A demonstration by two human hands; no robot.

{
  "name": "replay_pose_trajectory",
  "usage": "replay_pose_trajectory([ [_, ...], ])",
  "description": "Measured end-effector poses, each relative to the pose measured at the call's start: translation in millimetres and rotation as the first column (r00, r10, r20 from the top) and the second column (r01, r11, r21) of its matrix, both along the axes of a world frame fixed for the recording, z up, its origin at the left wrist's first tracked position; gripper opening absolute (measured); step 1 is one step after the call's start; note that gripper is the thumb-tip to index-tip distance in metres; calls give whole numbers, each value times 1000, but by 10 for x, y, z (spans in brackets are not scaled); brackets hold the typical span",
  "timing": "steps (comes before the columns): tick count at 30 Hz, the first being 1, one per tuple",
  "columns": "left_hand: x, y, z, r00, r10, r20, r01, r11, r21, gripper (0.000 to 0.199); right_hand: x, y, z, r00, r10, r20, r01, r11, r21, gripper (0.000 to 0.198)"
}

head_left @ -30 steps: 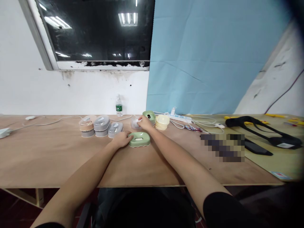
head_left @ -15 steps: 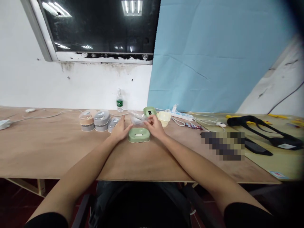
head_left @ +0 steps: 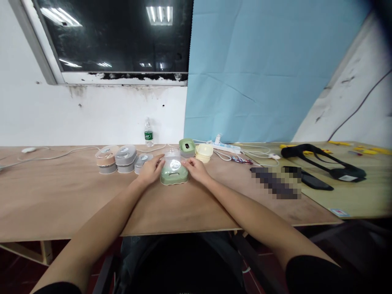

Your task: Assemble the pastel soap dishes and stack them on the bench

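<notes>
In the head view, a clear plastic lid (head_left: 175, 164) with a round white label rests over the green oval box (head_left: 174, 178), which has a slot in it. My left hand (head_left: 151, 169) grips the lid's left edge with bent fingers. At the opposite edge, my right hand (head_left: 196, 168) pinches the lid between thumb and fingers. Right behind the lid stands another clear piece (head_left: 172, 152), partly hidden. A grey lidded box (head_left: 142, 161) sits just left of my left hand. Beyond my right hand are a stack of cream cups (head_left: 203, 152) and a second green piece (head_left: 187, 146).
Stacked round boxes, one peach-topped (head_left: 107, 155) and one grey (head_left: 125, 158), stand on the left. A water bottle (head_left: 148, 132) is by the wall. A power strip (head_left: 226, 147) with cables, a black strap (head_left: 321, 161) and yellow items lie to the right on the wooden table (head_left: 76, 200).
The clear lid has come down from behind the green box onto its top. Both hands have closed in on the lid's sides. The camera view has shifted slightly right.
</notes>
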State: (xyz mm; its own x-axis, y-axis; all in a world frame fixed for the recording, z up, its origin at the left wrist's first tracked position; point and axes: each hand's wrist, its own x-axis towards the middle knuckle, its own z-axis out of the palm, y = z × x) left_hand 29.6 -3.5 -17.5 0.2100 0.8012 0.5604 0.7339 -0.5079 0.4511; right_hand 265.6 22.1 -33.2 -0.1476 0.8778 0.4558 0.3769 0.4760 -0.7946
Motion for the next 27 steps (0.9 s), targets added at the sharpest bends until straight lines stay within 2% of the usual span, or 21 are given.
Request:
replay_pose_trajectory([
  [4,-2,47,-68,1000,-3,5,3,999,-41,51,40,29,-71,986,-1,165,1,1000,-4,50],
  [7,-7,61,-95,1000,-5,-29,1,992,-125,58,43,63,-90,978,-26,206,34,999,-39,51],
  [12,27,32,-116,989,-96,-115,64,965,-255,71,97,103,-55,959,-8,283,31,997,-77,46],
  [16,78,19,-122,986,-111,-125,78,966,-248,70,141,101,-28,941,3,339,20,998,-64,42],
  [22,66,0,-47,967,-188,-173,148,963,-223,65,142,86,-25,936,2,353,14,999,-42,49],
  [27,53,-12,3,964,-180,-197,127,958,-255,68,158,96,-20,921,12,389,6,999,-43,48],
])
